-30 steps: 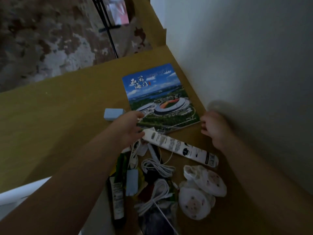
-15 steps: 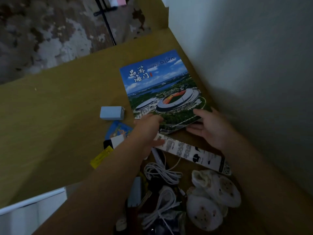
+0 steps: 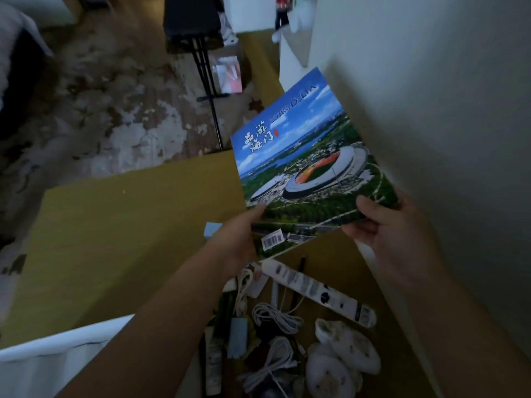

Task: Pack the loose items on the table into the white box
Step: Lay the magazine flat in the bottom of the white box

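Both hands held a glossy booklet (image 3: 310, 168) clear of the counter (image 3: 115, 239), tilted so that its far edge rose toward the pale wall (image 3: 431, 110) on the right. The left hand (image 3: 238, 239) pinched the near left corner, thumb lying on the cover just beside a barcode sticker (image 3: 273, 241), its other fingers hidden beneath. The right hand (image 3: 396, 234) gripped the near right corner, thumb on top of the cover and fingers curled under the edge. The cover showed a stadium from the air under a blue sky, with white characters at its upper left.

Below the booklet, a long white power strip (image 3: 316, 288) lay slantwise on the counter, its near end pointing right. Nearer than that lay coiled white cables (image 3: 275, 317) among a heap of smaller things (too dark and tangled to name each one), including a pale blue slab (image 3: 238, 337) and a dark tube (image 3: 214, 366). Two white rounded pads (image 3: 344, 357) with brownish spots rested at the near right, touching each other. A small blue box (image 3: 212, 228) peeped out just beyond the left wrist.

The white box (image 3: 57, 337) stood at the near left, only its rim and part of one wall in view, well apart from the booklet. A worn, patchy floor (image 3: 100, 110) showed beyond the counter's far edge.
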